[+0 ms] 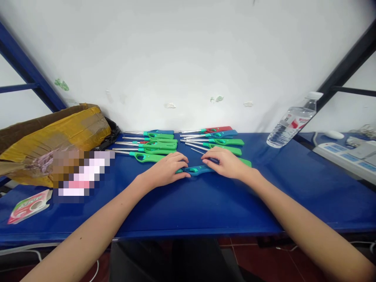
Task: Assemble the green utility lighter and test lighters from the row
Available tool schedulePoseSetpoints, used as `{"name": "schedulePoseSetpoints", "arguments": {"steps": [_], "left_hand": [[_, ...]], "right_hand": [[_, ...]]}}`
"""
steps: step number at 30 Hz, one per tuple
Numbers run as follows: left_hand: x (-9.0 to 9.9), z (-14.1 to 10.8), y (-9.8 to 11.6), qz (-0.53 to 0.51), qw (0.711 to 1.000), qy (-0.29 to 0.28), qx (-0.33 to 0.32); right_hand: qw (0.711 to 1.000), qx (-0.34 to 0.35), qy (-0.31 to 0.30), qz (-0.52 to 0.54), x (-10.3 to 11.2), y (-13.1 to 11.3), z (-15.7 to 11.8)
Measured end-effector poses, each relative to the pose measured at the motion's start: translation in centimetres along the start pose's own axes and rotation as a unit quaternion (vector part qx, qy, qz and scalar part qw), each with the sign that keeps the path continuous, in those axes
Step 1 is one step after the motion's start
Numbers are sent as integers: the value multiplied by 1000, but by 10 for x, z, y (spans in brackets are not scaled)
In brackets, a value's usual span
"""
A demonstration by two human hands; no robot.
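A blue lighter [196, 170] with a long nozzle lies across the front of the blue table between my two hands. My left hand [169, 170] is closed round its nozzle end, by the teal collar. The fingers of my right hand [221, 162] close on its blue handle. Behind my left hand lies a stack of long lighters, mostly green [161, 145], nozzles to the left. Another row, with a red lighter [220, 129] at the back and green ones [227, 141] nearer, lies behind my right hand. One green handle is partly hidden by that hand.
An opened box with yellow tape [85, 125] stands at the left, a small carton [31, 205] in front of it. A water bottle [289, 125] leans at the right, near a white power strip [346, 154]. A white wall rises behind.
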State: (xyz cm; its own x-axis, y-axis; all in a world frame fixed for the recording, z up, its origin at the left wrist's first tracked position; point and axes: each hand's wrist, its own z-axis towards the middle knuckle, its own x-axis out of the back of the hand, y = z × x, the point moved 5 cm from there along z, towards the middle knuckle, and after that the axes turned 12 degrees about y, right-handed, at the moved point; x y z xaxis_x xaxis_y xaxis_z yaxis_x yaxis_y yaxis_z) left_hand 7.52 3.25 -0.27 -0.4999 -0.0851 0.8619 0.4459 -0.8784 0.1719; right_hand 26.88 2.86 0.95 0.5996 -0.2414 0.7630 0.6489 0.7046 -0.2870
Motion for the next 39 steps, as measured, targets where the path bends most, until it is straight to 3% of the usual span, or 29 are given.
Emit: {"name": "schedulePoseSetpoints", "arguments": {"steps": [5, 10, 17, 26, 33, 39], "left_hand": [[12, -3, -12, 26, 999, -11, 20], [10, -4, -19, 49, 998, -6, 47], [8, -4, -15, 56, 997, 24, 45], [4, -4, -7, 38, 998, 14, 43], [1, -4, -8, 35, 998, 4, 44], [1, -4, -9, 33, 999, 4, 43]], "right_hand": [[1000, 9, -15, 17, -4, -1, -1], [999, 20, -29, 12, -13, -1, -3], [1000, 12, -23, 10, -19, -4, -3], [1000, 15, -8, -1, -22, -8, -4], [993, -31, 82, -83, -5, 25, -4], [989, -38, 66, -127, -7, 43, -7]]}}
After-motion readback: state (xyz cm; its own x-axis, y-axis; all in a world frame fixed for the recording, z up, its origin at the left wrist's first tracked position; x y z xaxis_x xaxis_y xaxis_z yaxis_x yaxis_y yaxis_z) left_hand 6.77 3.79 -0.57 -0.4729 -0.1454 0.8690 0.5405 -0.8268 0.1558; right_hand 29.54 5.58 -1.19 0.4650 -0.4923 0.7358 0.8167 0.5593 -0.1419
